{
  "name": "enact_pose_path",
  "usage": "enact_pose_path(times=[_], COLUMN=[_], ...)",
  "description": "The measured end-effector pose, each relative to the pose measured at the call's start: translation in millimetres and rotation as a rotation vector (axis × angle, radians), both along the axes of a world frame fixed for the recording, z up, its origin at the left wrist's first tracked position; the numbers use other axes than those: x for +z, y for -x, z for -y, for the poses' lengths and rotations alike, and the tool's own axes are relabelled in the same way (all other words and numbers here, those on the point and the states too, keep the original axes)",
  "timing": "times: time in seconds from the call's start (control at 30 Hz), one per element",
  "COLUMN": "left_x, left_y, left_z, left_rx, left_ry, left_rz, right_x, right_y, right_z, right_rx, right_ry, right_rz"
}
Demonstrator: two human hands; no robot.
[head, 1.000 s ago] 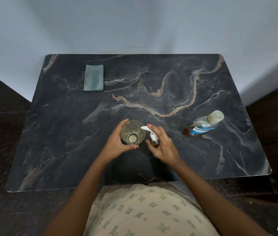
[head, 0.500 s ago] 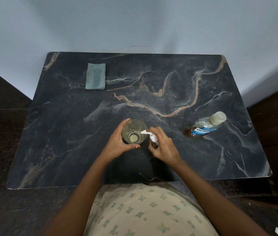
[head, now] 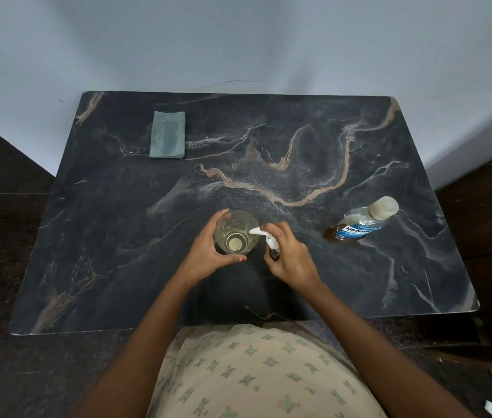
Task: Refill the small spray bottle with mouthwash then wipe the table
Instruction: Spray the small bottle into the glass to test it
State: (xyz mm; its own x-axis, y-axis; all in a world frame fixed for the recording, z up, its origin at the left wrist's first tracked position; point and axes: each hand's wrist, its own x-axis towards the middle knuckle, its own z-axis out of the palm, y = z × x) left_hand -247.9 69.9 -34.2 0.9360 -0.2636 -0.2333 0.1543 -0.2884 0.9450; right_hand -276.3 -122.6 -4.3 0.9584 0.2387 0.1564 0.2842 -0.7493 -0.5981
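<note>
Since 1.0 s ago the spray bottle (head: 272, 242) has shifted slightly left: its white nozzle tip now lies over the rim of the glass (head: 232, 227), not just outside it, and the right index finger has come down onto the pump head. Both hands otherwise keep their places. Left grip (head: 205, 257) is curled round the left side of the glass, thumb on the near side, fingers on the far side. Glass stands upright on the desk (head: 118, 236), lower centre of the frame; clear wall, pale disc at the bottom; liquid level cannot be told. Right grip (head: 291, 260) is closed round the spray bottle, just right of the glass. Only the white head and a bit of dark neck show; the body is hidden by fingers. Mouthwash bottle (head: 356, 227) stands at the right of the frame, well apart from both hands: cap on, blue label, amber liquid in the lower part. Folded grey-green cloth (head: 167, 134) lies flat at the upper left of the desk, untouched. Desk is dark marble with tan and white veins, set against a pale wall (head: 238, 40). Cream patterned garment (head: 253, 372) at bottom centre.
</note>
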Motion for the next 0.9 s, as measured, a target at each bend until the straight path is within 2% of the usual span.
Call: enact_pose_path(times=[0.3, 0.5, 0.9], left_x=[2.5, 2.2, 3.5], left_y=[0.5, 0.4, 0.2], left_z=[0.4, 0.3, 0.4], left_rx=[0.001, 0.006, -0.004], left_ry=[0.013, -0.006, -0.015], left_rz=[0.005, 0.012, 0.008], right_x=[-0.2, 1.2, -3.0], right_y=[-0.6, 0.1, -2.4], right_z=[0.5, 0.2, 1.3], right_rx=[0.012, 0.027, 0.045], right_ry=[0.028, -0.011, -0.048], right_rz=[-0.025, 0.018, -0.013])
